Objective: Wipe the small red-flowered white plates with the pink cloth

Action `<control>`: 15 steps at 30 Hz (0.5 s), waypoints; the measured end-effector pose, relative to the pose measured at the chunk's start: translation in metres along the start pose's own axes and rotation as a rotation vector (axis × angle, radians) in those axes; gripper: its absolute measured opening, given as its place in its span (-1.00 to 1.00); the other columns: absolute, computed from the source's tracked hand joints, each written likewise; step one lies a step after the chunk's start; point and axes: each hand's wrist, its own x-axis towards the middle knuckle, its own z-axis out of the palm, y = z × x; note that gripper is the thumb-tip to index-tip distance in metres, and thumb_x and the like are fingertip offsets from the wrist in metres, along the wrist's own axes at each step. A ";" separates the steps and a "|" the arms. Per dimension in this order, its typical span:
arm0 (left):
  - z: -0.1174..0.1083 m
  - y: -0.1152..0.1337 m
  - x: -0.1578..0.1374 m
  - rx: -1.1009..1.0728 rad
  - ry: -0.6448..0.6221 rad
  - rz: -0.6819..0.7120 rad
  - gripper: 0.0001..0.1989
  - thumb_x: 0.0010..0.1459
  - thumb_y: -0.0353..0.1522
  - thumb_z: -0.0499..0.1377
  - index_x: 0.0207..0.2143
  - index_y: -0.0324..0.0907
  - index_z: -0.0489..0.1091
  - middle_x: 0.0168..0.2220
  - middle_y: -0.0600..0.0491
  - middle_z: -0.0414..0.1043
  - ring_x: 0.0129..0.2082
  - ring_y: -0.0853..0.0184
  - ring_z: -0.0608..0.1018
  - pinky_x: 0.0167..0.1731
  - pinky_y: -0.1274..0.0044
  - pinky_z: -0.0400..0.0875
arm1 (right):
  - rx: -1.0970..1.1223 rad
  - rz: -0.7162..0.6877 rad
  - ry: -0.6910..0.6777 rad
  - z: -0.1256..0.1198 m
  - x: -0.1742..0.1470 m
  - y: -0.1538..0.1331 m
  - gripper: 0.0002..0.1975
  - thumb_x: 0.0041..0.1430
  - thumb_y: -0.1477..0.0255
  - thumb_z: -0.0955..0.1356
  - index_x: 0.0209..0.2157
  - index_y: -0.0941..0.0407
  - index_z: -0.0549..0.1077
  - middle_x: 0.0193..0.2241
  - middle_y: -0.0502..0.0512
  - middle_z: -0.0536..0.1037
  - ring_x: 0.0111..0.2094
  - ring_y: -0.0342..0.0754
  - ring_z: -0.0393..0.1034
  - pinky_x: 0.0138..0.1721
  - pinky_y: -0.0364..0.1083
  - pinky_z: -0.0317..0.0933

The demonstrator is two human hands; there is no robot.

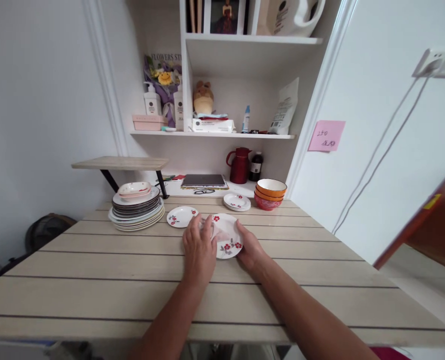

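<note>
On my feed the light is soft and even, brighter on the right wall [380,30], while the left wall [38,100] falls to dull grey. I can't tell where its source sits. I see only faint shadows around the hands [200,252] on the tabletop [147,295]. Wide-angle stretch splays the shelf frame [321,90] outward, and my lower-left corner looks dim and soft.
</note>
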 end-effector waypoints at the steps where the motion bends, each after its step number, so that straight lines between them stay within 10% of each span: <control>1: 0.000 -0.001 0.000 -0.001 -0.026 -0.005 -0.56 0.23 -0.39 0.11 0.17 -0.14 0.24 0.24 -0.17 0.16 0.26 0.07 0.23 0.20 0.17 0.19 | 0.001 -0.001 0.009 0.000 0.000 0.000 -0.57 0.28 0.14 0.25 -0.03 0.18 0.45 -0.23 0.23 0.64 -0.27 0.08 0.56 -0.22 0.05 0.40; 8: 0.007 -0.005 -0.003 -0.059 -0.202 0.065 -0.68 0.19 -0.45 0.15 0.01 -0.18 0.36 0.06 -0.12 0.37 0.11 0.17 0.39 0.12 0.27 0.32 | 0.012 -0.029 0.031 0.008 -0.007 0.000 -0.62 0.29 0.17 0.25 -0.12 0.18 0.48 -0.25 0.20 0.65 -0.31 0.05 0.56 -0.27 -0.01 0.41; 15: 0.014 0.004 -0.010 -0.270 -0.297 0.500 -0.61 0.24 -0.56 -0.05 0.07 -0.20 0.33 0.09 -0.10 0.39 0.15 0.26 0.38 0.17 0.36 0.30 | 0.001 0.041 -0.063 0.007 -0.010 0.002 -0.64 0.25 0.15 0.30 -0.33 0.18 0.50 -0.41 0.17 0.63 -0.38 -0.01 0.54 -0.31 -0.09 0.40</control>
